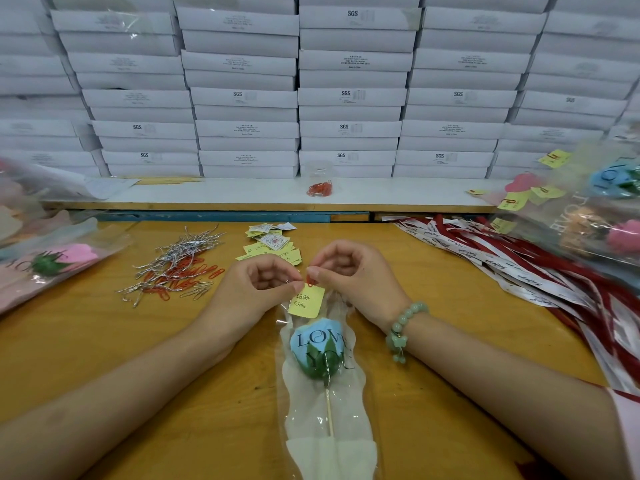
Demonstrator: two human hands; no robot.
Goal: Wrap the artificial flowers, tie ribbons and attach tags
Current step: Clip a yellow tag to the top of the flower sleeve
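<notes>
A blue artificial flower (317, 344) with a green base lies in a clear printed sleeve (325, 441) on the wooden table, stem toward me. A yellow handwritten tag (306, 301) sits at the sleeve's far end, with a red paper clip (310, 280) on its top edge. My left hand (258, 289) pinches the sleeve's top edge just left of the clip. My right hand (349, 271) pinches the clip from the right. Both hands have curled fingers.
Red paper clips and silver twist ties (175, 268) lie at the left. Spare yellow and white tags (273, 245) lie beyond my hands. Red and white ribbons (519, 268) spread at right. Wrapped flowers lie at both sides. White boxes (346, 98) stack behind a shelf holding a jar of clips (319, 181).
</notes>
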